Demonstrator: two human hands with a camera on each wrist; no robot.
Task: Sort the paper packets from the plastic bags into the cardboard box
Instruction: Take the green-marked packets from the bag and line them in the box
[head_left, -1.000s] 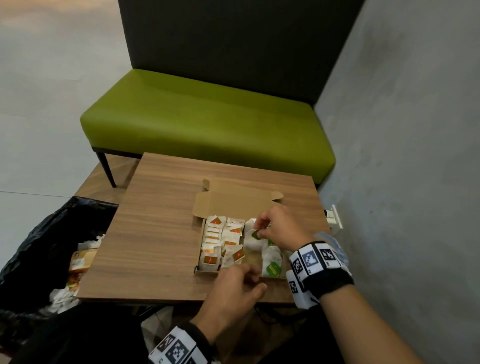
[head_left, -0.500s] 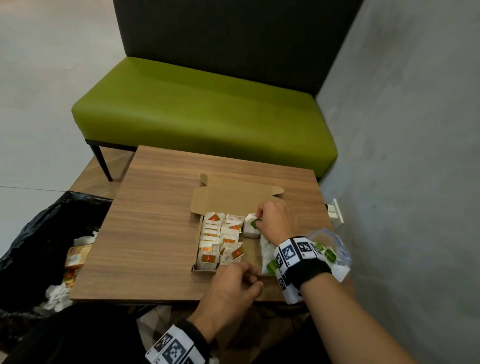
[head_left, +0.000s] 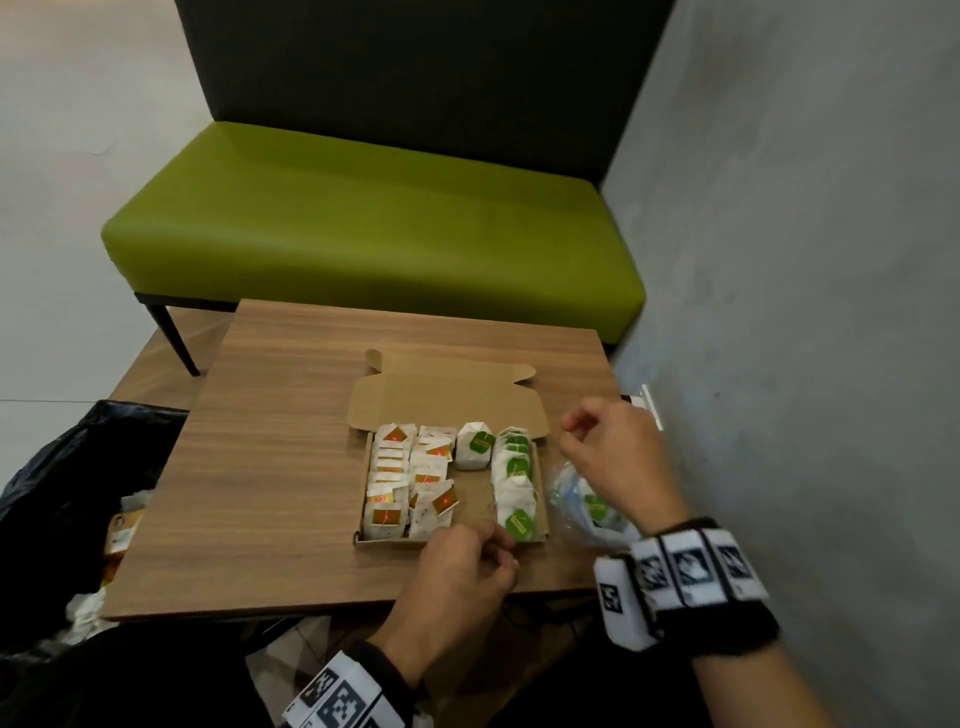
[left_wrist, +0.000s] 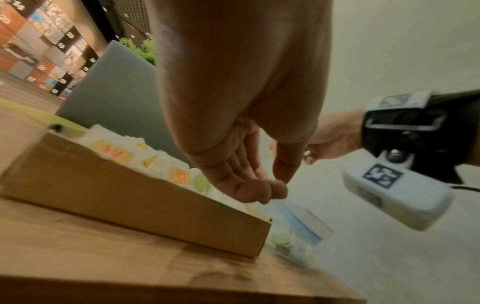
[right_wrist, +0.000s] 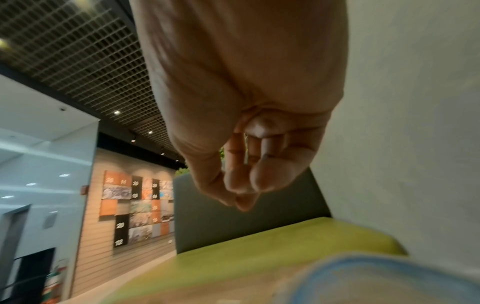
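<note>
- Plastic bag (head_left: 582, 506) at the table's right edge, just beside the cardboard box (head_left: 543, 499).
- Right hand (head_left: 610, 454) directly above it, loosely curled, empty; nearer.
- Left hand (head_left: 462, 569) relaxed, empty, at the box's near rim.

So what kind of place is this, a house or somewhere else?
Probably a lobby or lounge in an office or public building, not a house: there's a green bench, a grid ceiling with spotlights, and a big wall of numbered picture panels.

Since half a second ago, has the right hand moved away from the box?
Yes. The right hand has pulled rightward out of the cardboard box, past its right wall, and hovers over the plastic bag beside it, holding nothing.
</note>
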